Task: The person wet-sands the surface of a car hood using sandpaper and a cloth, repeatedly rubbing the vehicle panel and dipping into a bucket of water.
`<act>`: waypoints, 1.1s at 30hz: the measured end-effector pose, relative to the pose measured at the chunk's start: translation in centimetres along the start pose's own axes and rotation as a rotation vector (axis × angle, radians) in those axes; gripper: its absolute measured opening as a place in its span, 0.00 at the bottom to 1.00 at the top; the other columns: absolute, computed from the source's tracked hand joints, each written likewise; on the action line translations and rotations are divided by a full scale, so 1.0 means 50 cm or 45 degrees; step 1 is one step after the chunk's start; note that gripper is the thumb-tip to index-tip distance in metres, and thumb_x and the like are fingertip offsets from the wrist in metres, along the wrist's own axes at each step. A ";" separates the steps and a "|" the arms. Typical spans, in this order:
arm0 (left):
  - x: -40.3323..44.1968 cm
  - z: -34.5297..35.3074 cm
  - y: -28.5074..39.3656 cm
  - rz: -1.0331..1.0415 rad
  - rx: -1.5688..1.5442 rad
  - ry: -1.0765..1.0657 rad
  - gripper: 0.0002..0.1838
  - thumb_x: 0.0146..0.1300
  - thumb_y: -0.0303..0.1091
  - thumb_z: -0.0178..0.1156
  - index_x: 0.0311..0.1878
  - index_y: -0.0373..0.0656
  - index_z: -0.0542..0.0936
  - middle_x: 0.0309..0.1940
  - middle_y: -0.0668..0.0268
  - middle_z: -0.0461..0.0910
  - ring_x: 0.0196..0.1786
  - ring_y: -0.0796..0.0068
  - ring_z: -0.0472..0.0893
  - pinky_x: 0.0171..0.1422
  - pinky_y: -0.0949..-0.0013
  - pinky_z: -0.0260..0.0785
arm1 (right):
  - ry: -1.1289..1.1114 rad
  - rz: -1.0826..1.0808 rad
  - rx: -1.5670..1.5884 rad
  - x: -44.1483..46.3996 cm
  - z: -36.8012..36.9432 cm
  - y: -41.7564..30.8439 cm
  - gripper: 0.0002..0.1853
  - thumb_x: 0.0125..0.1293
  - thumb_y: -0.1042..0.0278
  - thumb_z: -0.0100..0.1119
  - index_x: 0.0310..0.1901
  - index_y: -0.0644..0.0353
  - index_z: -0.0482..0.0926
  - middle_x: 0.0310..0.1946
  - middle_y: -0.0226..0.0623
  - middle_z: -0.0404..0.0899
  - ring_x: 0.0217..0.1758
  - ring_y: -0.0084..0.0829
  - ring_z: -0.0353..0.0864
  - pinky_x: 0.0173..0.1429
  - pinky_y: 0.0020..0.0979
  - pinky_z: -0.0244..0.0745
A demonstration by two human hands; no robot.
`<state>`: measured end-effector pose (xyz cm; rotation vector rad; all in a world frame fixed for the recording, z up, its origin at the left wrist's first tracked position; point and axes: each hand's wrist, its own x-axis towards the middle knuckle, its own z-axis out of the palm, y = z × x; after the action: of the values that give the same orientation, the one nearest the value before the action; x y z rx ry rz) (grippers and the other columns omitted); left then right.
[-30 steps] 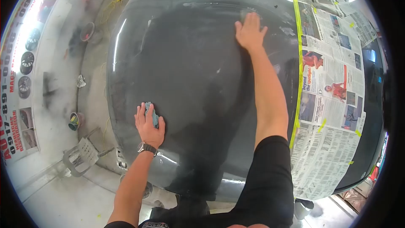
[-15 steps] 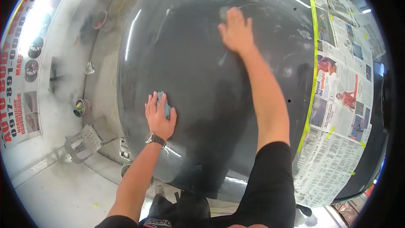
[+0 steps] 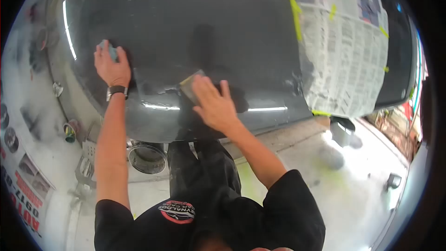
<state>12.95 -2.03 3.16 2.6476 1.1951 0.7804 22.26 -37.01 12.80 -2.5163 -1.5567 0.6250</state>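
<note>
A large dark grey car panel [image 3: 186, 28] fills the upper middle of the view. Near its left edge, my left hand [image 3: 113, 67] rests on a crumpled blue-grey cloth [image 3: 112, 52], its fingers pressed over it. Closer to my body, my right hand [image 3: 214, 102] lies nearly flat on a small greyish sheet or pad [image 3: 188, 87], which sticks out past the fingertips on the left. The fingers press this pad against the panel, with the thumb apart. Light streaks and smudges mark the panel around the right hand.
Newspaper [image 3: 346, 56] covers the panel's right side, edged with yellow-green tape [image 3: 293, 7]. Below the panel's front edge stands a round bucket [image 3: 147, 159]. A small can [image 3: 70, 133] stands on the left, and a sign [image 3: 30, 186] hangs lower left.
My right hand has come from the panel's far part back towards my body, with the pad under it. The view has tilted down and shifted. My left hand still covers the cloth.
</note>
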 end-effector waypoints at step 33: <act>0.005 0.036 -0.047 -0.042 0.033 -0.033 0.30 0.74 0.57 0.60 0.73 0.52 0.80 0.74 0.52 0.75 0.76 0.48 0.72 0.78 0.47 0.66 | 0.717 1.509 -0.289 -0.137 -0.013 0.269 0.37 0.82 0.50 0.47 0.75 0.79 0.64 0.79 0.62 0.61 0.85 0.58 0.56 0.81 0.73 0.52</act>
<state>12.49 -0.09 0.96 2.6427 1.2477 0.7280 31.01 -49.21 11.17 -3.1696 0.1475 -0.2439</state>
